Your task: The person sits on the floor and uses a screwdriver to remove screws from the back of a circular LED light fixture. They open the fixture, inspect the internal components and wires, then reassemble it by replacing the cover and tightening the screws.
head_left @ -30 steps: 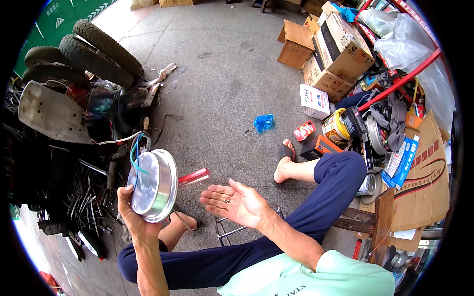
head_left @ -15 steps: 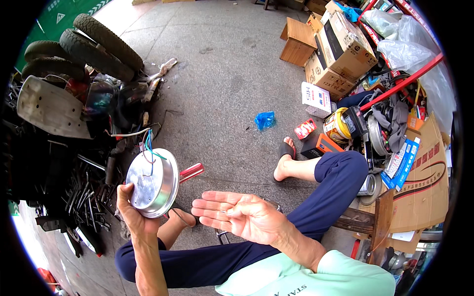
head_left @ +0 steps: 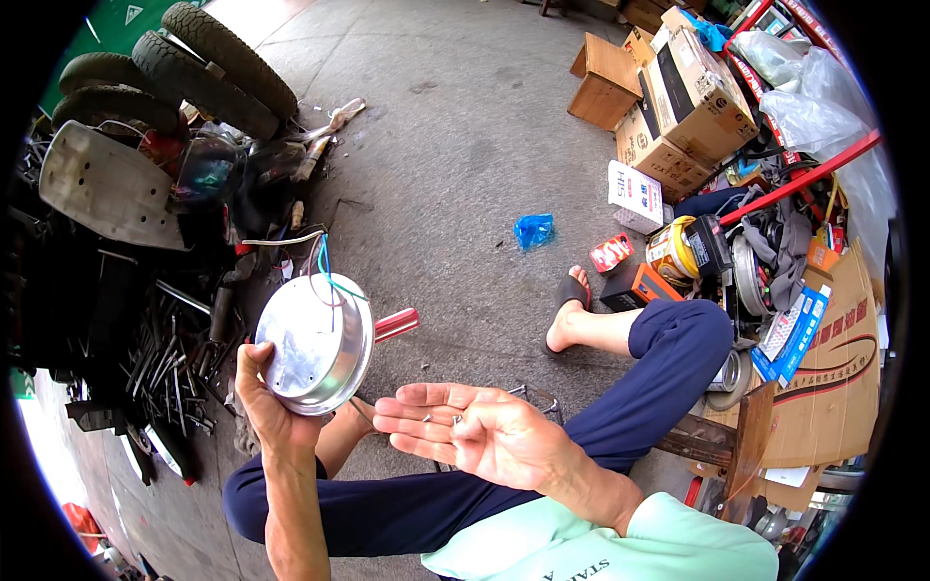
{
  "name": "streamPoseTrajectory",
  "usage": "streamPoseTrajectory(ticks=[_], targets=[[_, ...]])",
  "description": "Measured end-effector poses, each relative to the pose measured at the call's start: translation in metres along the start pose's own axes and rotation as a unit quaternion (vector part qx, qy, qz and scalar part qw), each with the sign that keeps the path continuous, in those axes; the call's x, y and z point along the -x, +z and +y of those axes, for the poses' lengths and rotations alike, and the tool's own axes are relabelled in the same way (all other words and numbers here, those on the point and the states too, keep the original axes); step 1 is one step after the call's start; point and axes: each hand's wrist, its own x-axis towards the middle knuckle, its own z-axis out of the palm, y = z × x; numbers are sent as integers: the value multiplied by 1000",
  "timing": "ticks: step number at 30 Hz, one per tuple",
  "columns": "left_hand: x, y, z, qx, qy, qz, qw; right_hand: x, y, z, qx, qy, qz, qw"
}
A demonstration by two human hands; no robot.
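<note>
A round silver metal housing (head_left: 312, 349), with thin coloured wires (head_left: 325, 261) coming off its face, is tilted in my left hand (head_left: 276, 402). The thumb presses its near edge, while the other fingers are hidden behind it. From behind its right side sticks out a red handle-like rod (head_left: 395, 325); what bears it is hidden. To the right, my right hand (head_left: 484, 431) is palm up with fingers stretched out. Small screws (head_left: 427, 417) lie loose on those fingers, one close to the thumb tip. Another small screw-like bit (head_left: 424, 366) shows just beyond the fingertips.
Tyres (head_left: 203, 77) and scattered metal parts (head_left: 174, 373) fill the left side. Cardboard boxes (head_left: 702, 107), a yellow-rimmed tub (head_left: 670, 249) and a wooden stool (head_left: 712, 436) stand at right. A blue plastic scrap (head_left: 533, 230) lies on the grey floor (head_left: 436, 165).
The housing and my left hand have shifted slightly right in the picture. On my right hand, separate screws now show on the fingers, where before only a bit by the thumb was visible.
</note>
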Motion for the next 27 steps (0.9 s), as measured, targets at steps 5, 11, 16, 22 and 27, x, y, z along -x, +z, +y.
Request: streamPoseTrajectory(ticks=[5,11,16,22,27], targets=[[2,4,-2,-26,7,5,1000,3,3,3,34,-15,-23,999],[1,4,-2,-27,2,4,1000,1,3,5,38,-8,-22,999],[2,5,-3,-24,2,1,1000,1,5,4,42,3,-13,999],[0,3,-4,-24,6,1,1000,2,7,4,44,5,-12,999],[1,3,-4,-26,0,-6,1000,2,8,4,36,8,-5,999]])
